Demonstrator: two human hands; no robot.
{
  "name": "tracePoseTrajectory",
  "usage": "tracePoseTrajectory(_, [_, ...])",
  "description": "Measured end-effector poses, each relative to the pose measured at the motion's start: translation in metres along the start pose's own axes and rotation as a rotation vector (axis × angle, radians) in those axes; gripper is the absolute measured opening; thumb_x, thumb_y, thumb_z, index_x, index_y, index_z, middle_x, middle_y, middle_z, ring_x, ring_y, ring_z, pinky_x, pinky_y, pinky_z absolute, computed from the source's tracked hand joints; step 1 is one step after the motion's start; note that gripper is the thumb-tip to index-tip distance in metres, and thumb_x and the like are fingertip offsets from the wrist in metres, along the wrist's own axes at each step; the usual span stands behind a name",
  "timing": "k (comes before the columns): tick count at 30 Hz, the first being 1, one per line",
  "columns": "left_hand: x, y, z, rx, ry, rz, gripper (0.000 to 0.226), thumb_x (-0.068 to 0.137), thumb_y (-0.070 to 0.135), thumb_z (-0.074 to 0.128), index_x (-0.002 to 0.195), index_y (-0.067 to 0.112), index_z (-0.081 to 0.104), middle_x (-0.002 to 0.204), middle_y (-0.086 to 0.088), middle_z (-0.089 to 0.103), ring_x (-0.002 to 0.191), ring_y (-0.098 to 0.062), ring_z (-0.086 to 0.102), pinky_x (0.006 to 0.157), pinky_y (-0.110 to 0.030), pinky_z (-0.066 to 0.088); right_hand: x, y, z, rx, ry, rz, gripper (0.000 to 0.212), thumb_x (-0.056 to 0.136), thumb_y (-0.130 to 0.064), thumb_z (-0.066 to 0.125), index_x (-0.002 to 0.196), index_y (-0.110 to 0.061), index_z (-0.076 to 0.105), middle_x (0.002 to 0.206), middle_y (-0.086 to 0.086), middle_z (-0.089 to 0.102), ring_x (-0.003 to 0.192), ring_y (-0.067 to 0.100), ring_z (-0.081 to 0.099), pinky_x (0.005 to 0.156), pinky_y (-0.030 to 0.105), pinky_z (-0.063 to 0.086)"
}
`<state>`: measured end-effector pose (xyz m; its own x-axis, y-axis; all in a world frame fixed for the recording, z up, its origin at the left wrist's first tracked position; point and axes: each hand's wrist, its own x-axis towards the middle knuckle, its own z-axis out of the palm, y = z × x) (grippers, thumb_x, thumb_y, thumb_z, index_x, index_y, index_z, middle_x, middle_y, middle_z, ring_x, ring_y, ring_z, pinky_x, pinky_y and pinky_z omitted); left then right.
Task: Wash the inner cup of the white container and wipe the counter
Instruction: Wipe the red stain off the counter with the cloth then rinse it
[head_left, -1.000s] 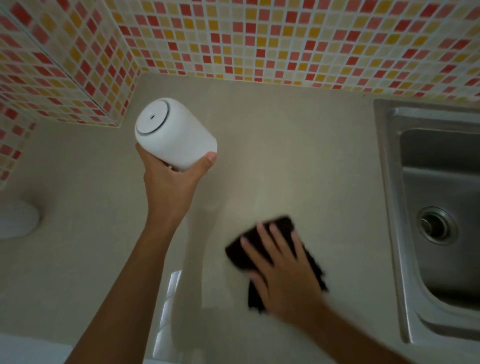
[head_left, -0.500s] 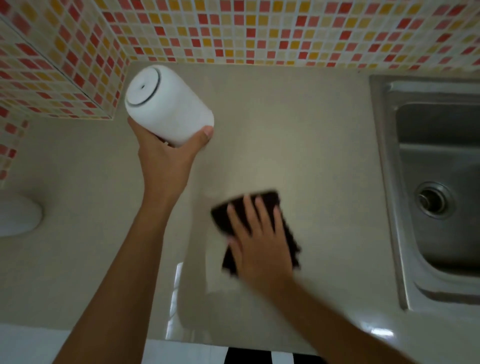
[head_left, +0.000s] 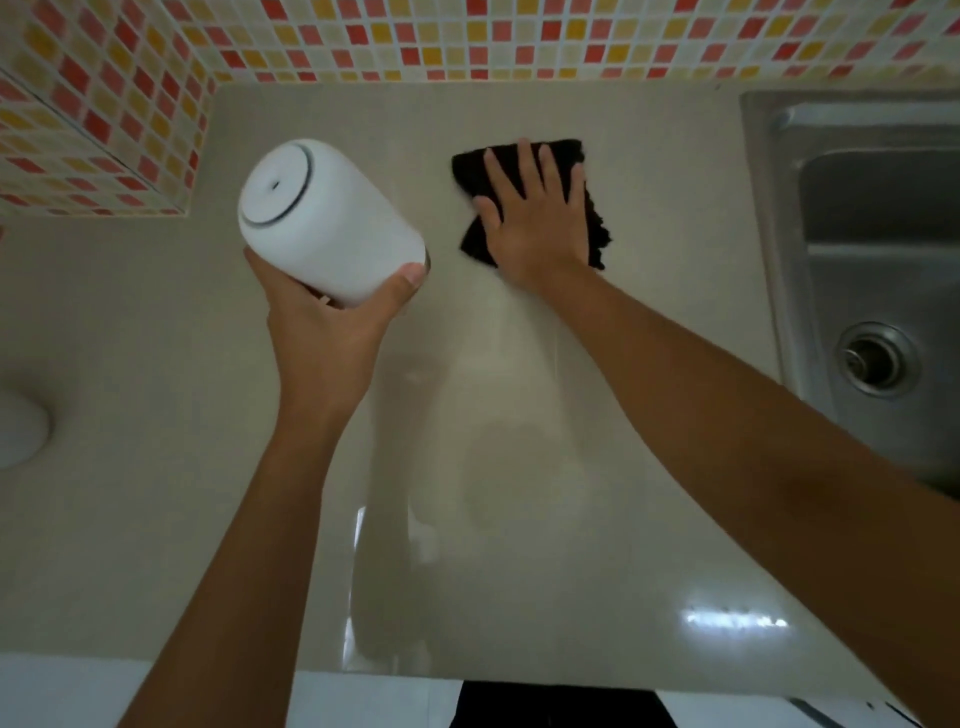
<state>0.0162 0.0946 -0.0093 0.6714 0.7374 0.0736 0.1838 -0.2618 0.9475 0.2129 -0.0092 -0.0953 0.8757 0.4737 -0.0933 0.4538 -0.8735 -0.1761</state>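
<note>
Your left hand (head_left: 317, 332) is curled around the base of the one white container (head_left: 322, 218), holding it tilted up off the bench (head_left: 156, 338). Your right hand (head_left: 535, 213) lies flat, fingers spread, pressing the one black cloth (head_left: 597, 228) near the back wall. One sink (head_left: 857, 260), cut off at right.

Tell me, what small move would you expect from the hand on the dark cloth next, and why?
Probably a pull of the dark cloth back toward the near edge. The right hand presses it flat far back by the tiled wall, while the left hand holds the white container up off the counter, leaving that stretch free to wipe.
</note>
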Motion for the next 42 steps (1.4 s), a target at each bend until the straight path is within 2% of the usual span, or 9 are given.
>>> tracePoseTrajectory(4, [0.004,0.004,0.003,-0.002,0.013,-0.003,0.099,0.067,0.035,0.086,0.144,0.015,0.025,0.136,0.007,0.049,0.119,0.002,0.052,0.097,-0.027,0.051,-0.1,-0.009,0.012,0.077,0.105,0.034,0.057,0.099,-0.048,0.021,0.151,-0.025,0.019,0.158,0.014,0.016,0.145,0.033,0.012,0.117,0.052,0.005])
tracePoseTrajectory(10, [0.019,0.019,0.022,-0.027,-0.036,0.014,0.098,0.067,0.032,0.087,0.142,0.015,0.026,0.134,0.008,0.049,0.117,0.004,0.053,0.095,-0.025,0.051,-0.309,0.005,0.012,0.007,-0.099,-0.144,0.061,0.097,-0.053,0.029,0.151,-0.03,0.014,0.16,0.009,0.01,0.146,0.032,0.01,0.113,0.06,0.015])
tracePoseTrajectory(14, [0.02,0.025,0.033,-0.035,-0.072,0.032,0.097,0.067,0.032,0.086,0.142,0.015,0.026,0.133,0.009,0.049,0.117,0.005,0.052,0.093,-0.022,0.051,-0.228,0.028,0.003,-0.025,-0.035,-0.102,0.06,0.095,-0.058,0.029,0.15,-0.034,0.022,0.159,0.007,0.017,0.145,0.032,0.016,0.112,0.061,0.012])
tracePoseTrajectory(20, [0.013,0.02,0.032,-0.04,-0.051,0.036,0.098,0.067,0.033,0.086,0.142,0.015,0.026,0.134,0.008,0.048,0.118,0.004,0.051,0.095,-0.024,0.051,-0.062,0.018,-0.002,-0.008,0.036,0.257,0.061,0.096,-0.056,0.015,0.151,-0.031,0.012,0.16,0.01,0.008,0.146,0.034,0.004,0.113,0.061,-0.001])
tracePoseTrajectory(25, [0.019,0.018,0.025,-0.025,-0.014,0.027,0.099,0.067,0.037,0.086,0.142,0.015,0.026,0.136,0.005,0.047,0.12,0.002,0.051,0.098,-0.028,0.05,-0.144,-0.06,0.023,0.114,0.049,0.012,0.059,0.097,-0.048,0.028,0.15,-0.024,0.023,0.159,0.014,0.014,0.145,0.036,0.007,0.115,0.057,0.002])
tracePoseTrajectory(29, [0.024,0.023,0.039,-0.037,-0.046,0.029,0.097,0.068,0.035,0.085,0.142,0.015,0.025,0.137,0.004,0.047,0.12,0.002,0.051,0.096,-0.023,0.05,-0.237,-0.027,0.015,0.083,-0.038,-0.162,0.058,0.099,-0.049,0.027,0.151,-0.027,0.017,0.16,0.008,0.011,0.147,0.03,0.006,0.116,0.054,0.006])
tracePoseTrajectory(32, [0.021,0.027,0.054,-0.056,-0.054,0.024,0.098,0.067,0.034,0.086,0.142,0.016,0.025,0.136,0.006,0.047,0.118,0.003,0.052,0.095,-0.02,0.049,-0.249,0.043,0.005,0.024,0.011,-0.104,0.058,0.098,-0.052,0.029,0.151,-0.031,0.019,0.159,0.005,0.015,0.147,0.027,0.01,0.115,0.055,0.011])
tracePoseTrajectory(37, [0.006,0.029,0.07,-0.046,-0.124,0.041,0.098,0.065,0.034,0.087,0.141,0.016,0.026,0.135,0.005,0.048,0.117,0.003,0.052,0.095,-0.022,0.05,-0.123,0.135,-0.018,0.001,0.082,0.211,0.059,0.097,-0.054,0.019,0.15,-0.029,0.021,0.158,0.009,0.018,0.145,0.032,0.014,0.116,0.053,0.008])
tracePoseTrajectory(42, [-0.021,0.019,0.074,-0.008,-0.192,0.049,0.097,0.066,0.032,0.087,0.14,0.021,0.025,0.13,0.015,0.048,0.114,0.009,0.052,0.091,-0.018,0.05,-0.136,0.108,-0.005,0.028,0.141,0.255,0.059,0.098,-0.051,0.022,0.151,-0.025,0.021,0.157,0.014,0.019,0.145,0.034,0.014,0.116,0.054,0.008])
